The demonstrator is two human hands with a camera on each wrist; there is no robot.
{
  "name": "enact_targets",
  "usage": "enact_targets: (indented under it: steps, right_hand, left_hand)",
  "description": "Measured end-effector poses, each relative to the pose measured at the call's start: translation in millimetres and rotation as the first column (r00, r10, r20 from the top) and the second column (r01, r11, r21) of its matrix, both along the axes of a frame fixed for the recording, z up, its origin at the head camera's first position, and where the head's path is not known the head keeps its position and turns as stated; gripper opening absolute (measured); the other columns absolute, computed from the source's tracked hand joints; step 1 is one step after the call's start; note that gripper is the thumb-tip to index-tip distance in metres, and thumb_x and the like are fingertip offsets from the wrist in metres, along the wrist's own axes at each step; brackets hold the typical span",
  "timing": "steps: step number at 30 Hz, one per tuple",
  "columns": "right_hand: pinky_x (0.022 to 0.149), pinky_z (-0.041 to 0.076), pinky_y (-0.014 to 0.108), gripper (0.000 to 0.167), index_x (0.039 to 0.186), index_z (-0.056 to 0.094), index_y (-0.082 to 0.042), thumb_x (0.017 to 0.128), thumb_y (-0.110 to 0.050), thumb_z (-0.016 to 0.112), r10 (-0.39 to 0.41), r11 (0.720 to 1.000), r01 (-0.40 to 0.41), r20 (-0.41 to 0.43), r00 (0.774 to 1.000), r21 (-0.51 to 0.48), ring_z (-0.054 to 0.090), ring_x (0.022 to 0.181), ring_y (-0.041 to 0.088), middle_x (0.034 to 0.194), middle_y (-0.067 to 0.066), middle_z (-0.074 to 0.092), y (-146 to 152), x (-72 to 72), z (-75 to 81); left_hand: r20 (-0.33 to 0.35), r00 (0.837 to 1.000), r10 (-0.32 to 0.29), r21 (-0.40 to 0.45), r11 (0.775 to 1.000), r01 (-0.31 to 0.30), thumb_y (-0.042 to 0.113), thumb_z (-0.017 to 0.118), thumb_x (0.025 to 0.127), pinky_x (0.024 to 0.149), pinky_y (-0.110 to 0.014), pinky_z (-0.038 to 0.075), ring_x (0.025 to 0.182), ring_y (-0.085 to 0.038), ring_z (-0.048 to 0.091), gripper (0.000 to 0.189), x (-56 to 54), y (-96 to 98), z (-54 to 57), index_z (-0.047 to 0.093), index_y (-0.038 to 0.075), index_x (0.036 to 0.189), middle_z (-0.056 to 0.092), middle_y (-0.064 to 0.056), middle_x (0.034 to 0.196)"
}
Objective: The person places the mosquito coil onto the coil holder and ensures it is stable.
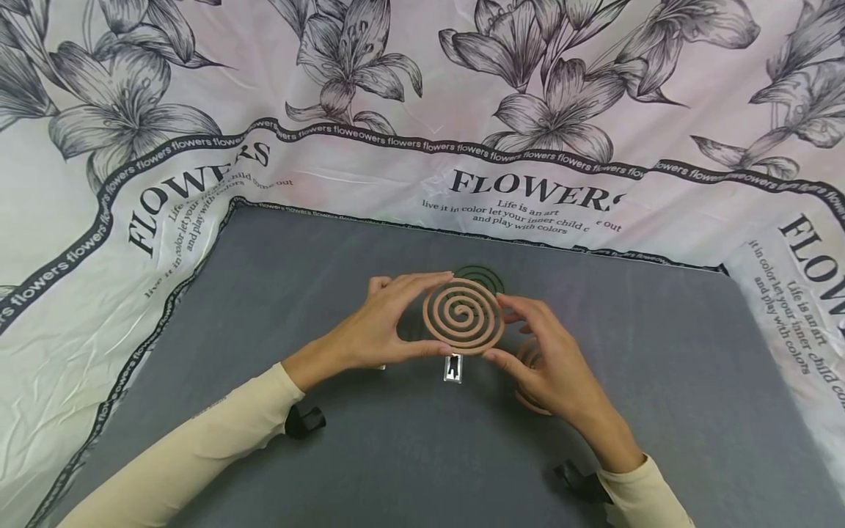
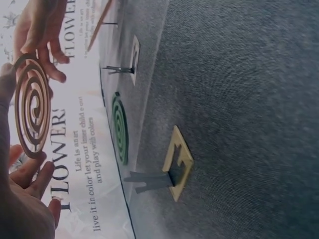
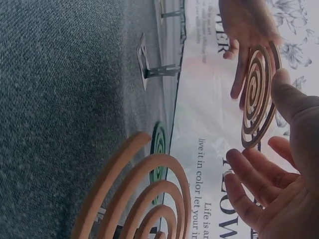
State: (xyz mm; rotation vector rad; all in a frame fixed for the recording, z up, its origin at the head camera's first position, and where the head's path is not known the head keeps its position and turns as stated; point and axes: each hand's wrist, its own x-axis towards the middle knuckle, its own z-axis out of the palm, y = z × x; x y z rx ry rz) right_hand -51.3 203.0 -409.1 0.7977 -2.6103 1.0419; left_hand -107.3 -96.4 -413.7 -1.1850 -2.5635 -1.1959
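Above the table, both hands hold a flat brown mosquito coil (image 1: 463,314) by its rim. My left hand (image 1: 370,330) grips its left side between thumb and fingers, while the right hand (image 1: 551,359) spans the right side with thumb and fingertips at the edge. Behind it lies a dark green mosquito coil (image 2: 119,130). A second brown mosquito coil (image 3: 167,172), partly hidden by the right hand in the head view, stands tilted close to the right wrist. Below the held coil is a small silver metal stand (image 1: 452,369) with an upright prong.
A gold-coloured metal stand (image 2: 183,172) sits on the grey tabletop (image 1: 409,455), mostly hidden under the left hand in the head view. White floral fabric (image 1: 396,172) borders the table at the back and sides. Black straps (image 1: 306,423) show at the wrists.
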Motion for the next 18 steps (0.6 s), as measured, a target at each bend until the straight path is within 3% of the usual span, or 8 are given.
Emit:
enact_targets:
  steps: [13,18]
  right_hand:
    - [0.097,0.052,0.039,0.089,0.158,0.047,-0.011,0.082,-0.018,0.094,0.027,0.999,-0.027,-0.009,1.0,0.026,0.062,0.125,0.018,0.152,0.004,0.053,-11.0,0.2,-2.7]
    - [0.1,0.051,0.041,0.094,0.16,0.044,-0.011,0.082,-0.019,0.095,0.082,0.997,-0.082,0.046,0.996,0.0,0.059,0.129,0.018,0.154,0.005,0.053,-17.4,-0.1,-2.7]
  left_hand:
    - [-0.008,0.999,-0.032,0.021,0.999,0.032,0.054,0.088,0.084,0.099,-0.047,0.027,0.148,-0.011,0.041,0.099,6.1,-15.0,-5.7,0.04,0.023,0.164,0.041,0.007,0.166]
    - [-0.008,0.998,-0.058,0.026,0.998,0.059,0.053,0.087,0.085,0.1,-0.046,0.026,0.149,-0.01,0.039,0.099,9.7,-23.4,-7.3,0.037,0.026,0.165,0.039,0.007,0.168]
